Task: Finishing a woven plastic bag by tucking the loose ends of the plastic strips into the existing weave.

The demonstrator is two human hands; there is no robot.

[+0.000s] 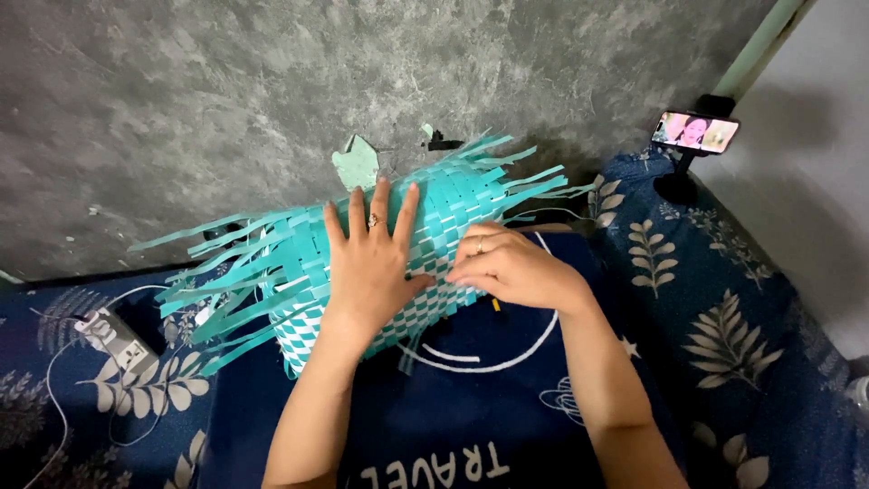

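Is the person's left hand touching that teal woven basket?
Touching. The head view shows the left hand lying flat, fingers spread, on the teal woven basket.

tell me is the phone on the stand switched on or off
On. The phone on its black stand shows a bright, lit picture across its screen.

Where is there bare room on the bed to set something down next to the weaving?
Free: the dark blue leaf-print bedsheet right of the right hand, short of the phone on its black stand, and the near patch between the forearms. Crowded: under the left hand, where the teal woven plastic-strip basket trails loose strips over the white power strip.
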